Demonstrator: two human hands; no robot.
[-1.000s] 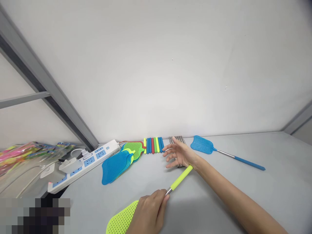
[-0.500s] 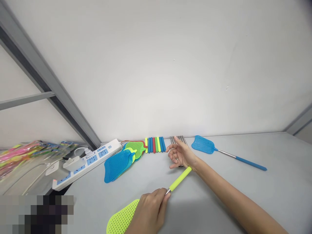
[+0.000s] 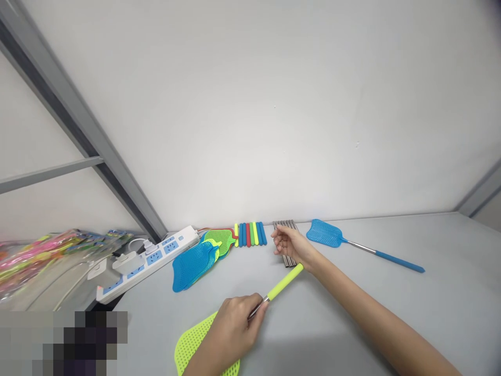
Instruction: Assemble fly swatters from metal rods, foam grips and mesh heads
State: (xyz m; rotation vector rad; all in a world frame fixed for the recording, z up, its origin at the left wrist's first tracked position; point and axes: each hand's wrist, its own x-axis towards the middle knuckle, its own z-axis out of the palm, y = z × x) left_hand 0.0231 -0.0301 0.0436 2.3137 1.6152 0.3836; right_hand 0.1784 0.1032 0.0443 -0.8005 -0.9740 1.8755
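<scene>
My left hand [image 3: 231,328] is closed around the thin metal rod of a yellow-green fly swatter [image 3: 285,282]. Its perforated paddle shows partly behind that hand, low in the view, while the bright handle slants up to the right. At the handle's far end is the heel of my right hand [image 3: 294,245], seemingly touching it. That hand's fingers are loosely curled and a little apart, with nothing visible in them. Behind it lies a row of metal rods [image 3: 288,260], partly covered by the hand.
Coloured handle grips [image 3: 250,235] lie in a row near the wall. Left of them is a pile of swatter paddles [image 3: 195,266], beside a white power strip [image 3: 146,263] with plugs and cables. A blue fly swatter [image 3: 397,260] lies at right. Plastic-wrapped items [image 3: 50,250] are far left.
The right hand's fingers have curled in more. The yellow-green swatter and both hands have shifted slightly, and more of the metal rods shows. The view has moved a little.
</scene>
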